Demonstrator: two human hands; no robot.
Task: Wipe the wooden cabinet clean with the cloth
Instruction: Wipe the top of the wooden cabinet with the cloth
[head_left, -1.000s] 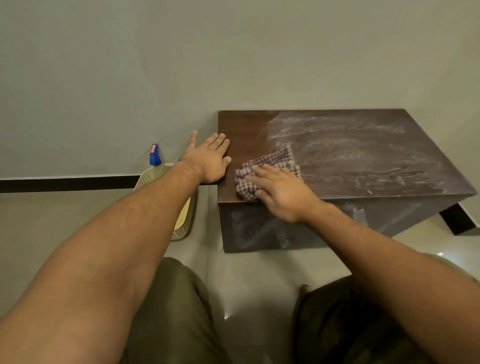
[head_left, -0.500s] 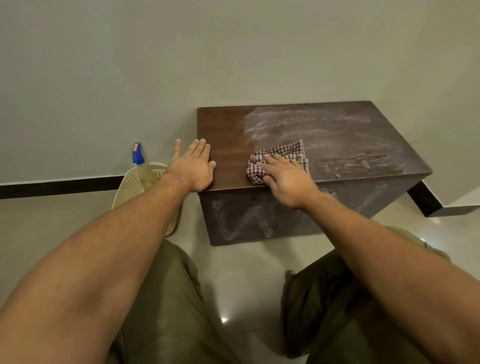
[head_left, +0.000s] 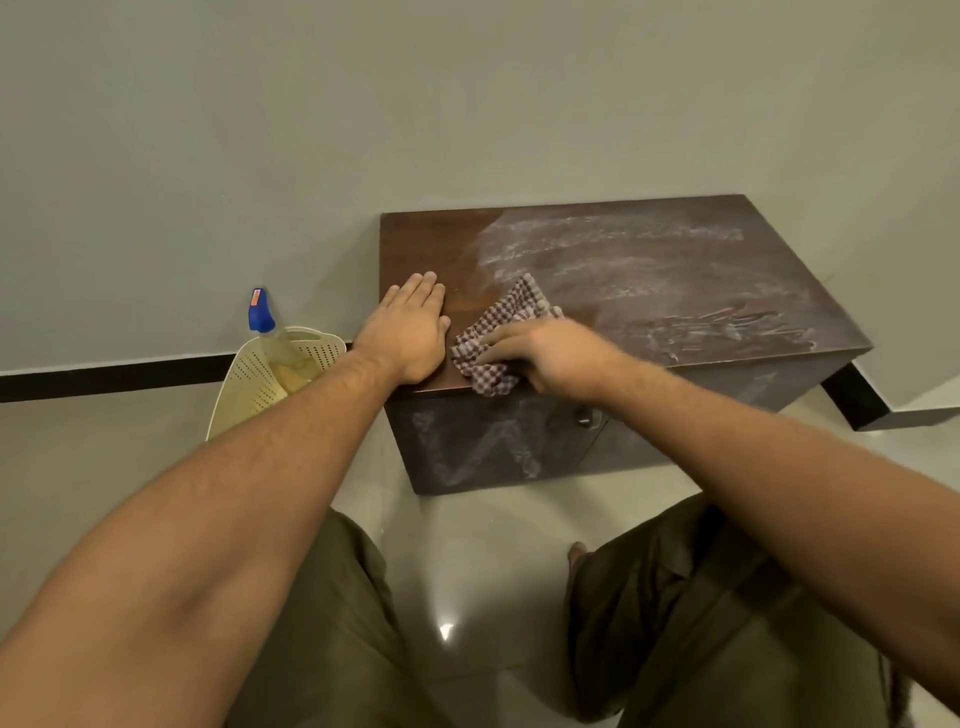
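Dusty wooden cabinet (head_left: 649, 291) by wall | left hand (head_left: 410, 332) flat, fingers spread, on top | right hand (head_left: 550, 353) fingers pressing checked cloth (head_left: 498, 338) at front edge

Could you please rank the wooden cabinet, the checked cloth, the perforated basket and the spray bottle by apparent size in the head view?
1. wooden cabinet
2. perforated basket
3. checked cloth, partly covered by the right hand
4. spray bottle, partly hidden

Cloth (head_left: 498, 338) on cabinet (head_left: 675, 291); basket (head_left: 244, 379) left of it.
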